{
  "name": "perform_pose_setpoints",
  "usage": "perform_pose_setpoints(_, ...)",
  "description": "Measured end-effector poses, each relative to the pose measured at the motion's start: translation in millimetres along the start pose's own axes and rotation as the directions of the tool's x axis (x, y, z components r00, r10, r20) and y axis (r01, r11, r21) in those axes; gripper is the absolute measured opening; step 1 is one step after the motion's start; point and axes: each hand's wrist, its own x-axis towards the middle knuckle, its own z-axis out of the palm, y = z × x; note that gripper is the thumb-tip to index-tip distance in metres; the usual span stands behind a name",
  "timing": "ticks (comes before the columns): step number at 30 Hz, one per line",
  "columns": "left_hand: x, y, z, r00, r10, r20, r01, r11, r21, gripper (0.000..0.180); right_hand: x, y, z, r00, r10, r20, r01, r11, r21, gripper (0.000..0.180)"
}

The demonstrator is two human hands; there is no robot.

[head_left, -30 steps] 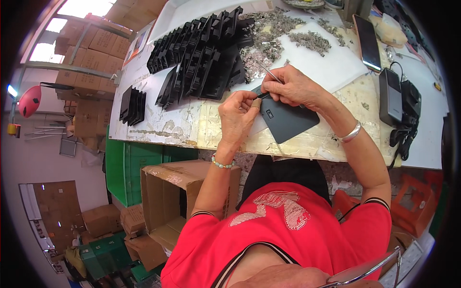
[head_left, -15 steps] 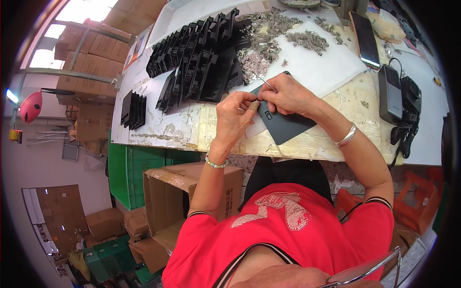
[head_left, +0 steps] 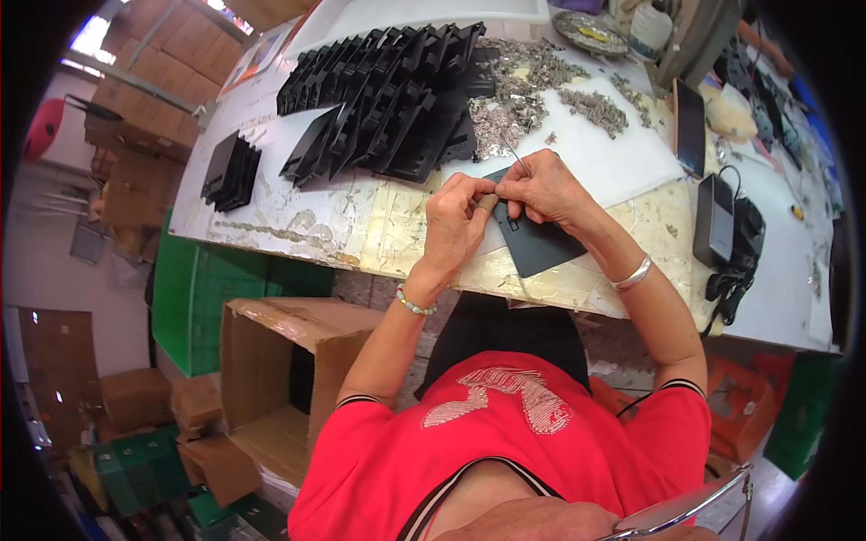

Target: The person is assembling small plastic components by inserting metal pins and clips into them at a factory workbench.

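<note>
A flat dark plastic panel (head_left: 544,251) with a small rectangular cutout lies on the table under my hands. Over its far left edge, my left hand (head_left: 456,221) is closed in a pinch, and a tan wrap covers one fingertip. What it pinches is too small to make out. My right hand (head_left: 548,189) is closed around a thin metal tool (head_left: 517,155), whose shaft sticks out toward the far side. The fingertips of both hands meet at the panel. Just beyond them are heaps of small silvery metal pieces (head_left: 512,115) on a white sheet (head_left: 631,149).
Rows of black plastic housings (head_left: 388,99) fill the far left of the table, with a smaller stack (head_left: 232,171) nearer the left edge. On the right lie a phone (head_left: 689,126), a grey box-shaped device (head_left: 714,219) and black cables (head_left: 729,293). Below stands an open cardboard box (head_left: 298,320).
The view has shifted, so the table and boxes sit differently in it. Both hands stay together at the panel, with the tool still in my right hand.
</note>
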Motion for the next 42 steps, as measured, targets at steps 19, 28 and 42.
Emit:
perform_pose_setpoints(19, -2.8, -14.4, 3.4, 0.988, -0.149, -0.030, 0.141, 0.973, -0.185, 0.012, -5.9, -9.6, 24.3, 0.989, 0.009, -0.150, -0.032, 0.987, -0.155, 0.019)
perform_pose_setpoints(28, -4.4, -14.2, 0.0, 0.988, -0.153, -0.019, 0.144, 0.961, -0.235, 0.024, -3.7, -6.4, 21.4, 0.972, 0.010, -0.235, -0.038, 0.992, -0.118, 0.016)
perform_pose_setpoints(42, -5.5, -14.9, -0.2, 0.992, -0.121, -0.045, 0.109, 0.971, -0.210, 0.029, -0.8, -2.7, 27.1, 0.958, -0.050, -0.284, -0.021, 0.970, -0.242, 0.012)
